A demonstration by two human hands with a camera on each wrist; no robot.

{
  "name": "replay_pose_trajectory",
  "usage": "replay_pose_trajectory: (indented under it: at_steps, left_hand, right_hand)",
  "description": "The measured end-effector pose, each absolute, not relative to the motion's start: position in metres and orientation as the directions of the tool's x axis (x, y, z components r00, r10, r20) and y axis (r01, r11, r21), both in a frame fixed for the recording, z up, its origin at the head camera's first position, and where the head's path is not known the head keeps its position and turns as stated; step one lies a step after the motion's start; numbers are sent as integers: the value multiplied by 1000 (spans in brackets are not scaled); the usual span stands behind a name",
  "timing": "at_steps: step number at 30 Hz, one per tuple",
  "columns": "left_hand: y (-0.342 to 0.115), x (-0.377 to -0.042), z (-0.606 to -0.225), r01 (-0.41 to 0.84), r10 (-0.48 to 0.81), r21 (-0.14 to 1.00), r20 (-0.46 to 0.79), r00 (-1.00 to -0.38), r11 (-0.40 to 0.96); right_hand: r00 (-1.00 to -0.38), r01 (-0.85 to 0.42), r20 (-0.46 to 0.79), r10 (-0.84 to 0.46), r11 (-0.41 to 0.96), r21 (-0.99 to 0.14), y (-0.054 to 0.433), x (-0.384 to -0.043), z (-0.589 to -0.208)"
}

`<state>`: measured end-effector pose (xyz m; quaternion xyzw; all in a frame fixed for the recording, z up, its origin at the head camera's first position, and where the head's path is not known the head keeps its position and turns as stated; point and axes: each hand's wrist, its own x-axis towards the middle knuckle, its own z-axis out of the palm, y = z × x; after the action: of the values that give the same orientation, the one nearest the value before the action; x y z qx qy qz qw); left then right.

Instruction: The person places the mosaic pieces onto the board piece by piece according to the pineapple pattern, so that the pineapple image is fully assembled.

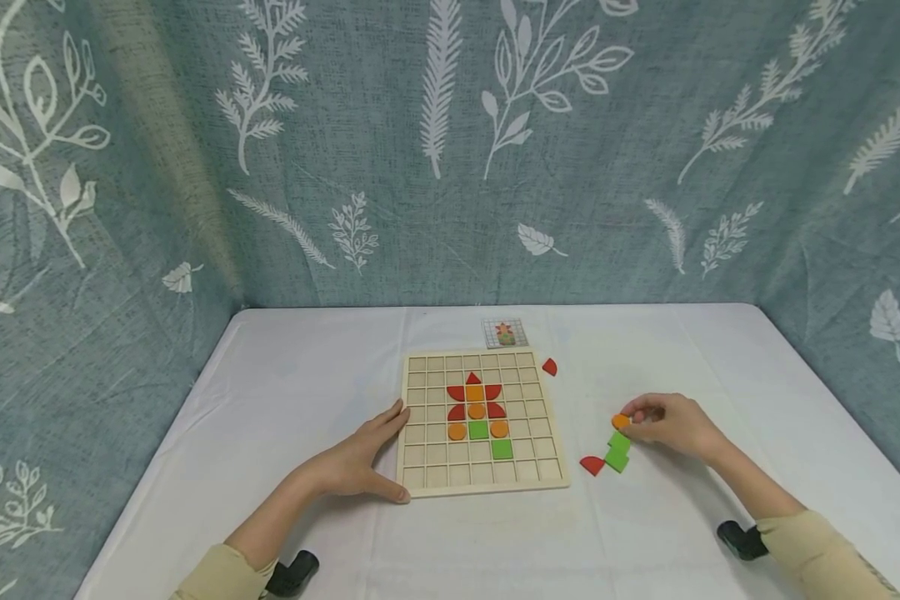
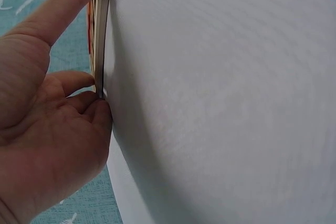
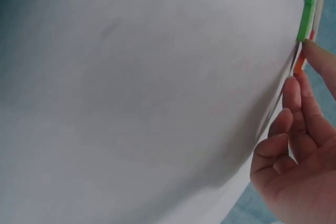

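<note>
A wooden grid board [image 1: 435,477] lies on the white table, with red, orange and green pieces in its middle cells. My left hand [image 1: 356,458] rests against the board's left edge, thumb at the near corner and fingers farther up. Right of the board, my right hand [image 1: 671,425] pinches an orange disc [image 1: 620,422] between thumb and fingertips; its edge also shows in the right wrist view [image 3: 299,65]. Just nearer than the disc are green squares [image 1: 618,447], partly overlapping one another. Beside them lies a red quarter-round piece [image 1: 592,465].
A small pattern card [image 1: 506,332] lies behind the board, showing a coloured figure on a grid. Another red quarter-round piece [image 1: 550,367] sits by the board's far right corner. Patterned blue-green cloth [image 1: 390,208] hangs behind and beside the table [image 1: 307,358].
</note>
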<state>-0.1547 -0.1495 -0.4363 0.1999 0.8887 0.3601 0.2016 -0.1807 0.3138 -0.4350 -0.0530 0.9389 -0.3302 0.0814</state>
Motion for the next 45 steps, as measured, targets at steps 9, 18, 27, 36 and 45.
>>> replay_pose_trajectory:
  at_steps: [9, 18, 27, 36, 45]
  left_hand:
    - [-150, -154, -436, 219, 502, 716, -207, -840, 663]
    - [-149, -153, -436, 218, 504, 724, -204, -839, 655]
    - [-150, -153, -438, 220, 507, 733, -194, -840, 644]
    - [-150, -153, -438, 213, 504, 733, -200, -840, 646]
    - [-150, -154, -437, 211, 507, 733, -207, -837, 647]
  right_hand:
    - [-983, 28, -151, -107, 722, -691, 279, -185, -429]
    - [-970, -61, -102, -223, 624, -779, 237, -184, -430]
    - [-934, -172, -49, -354, 565, -807, 203, -183, -434]
    - [-886, -273, -25, -463, 566, -778, 175, -181, -437]
    - [-822, -432, 37, -569, 579, -691, 150, -181, -442]
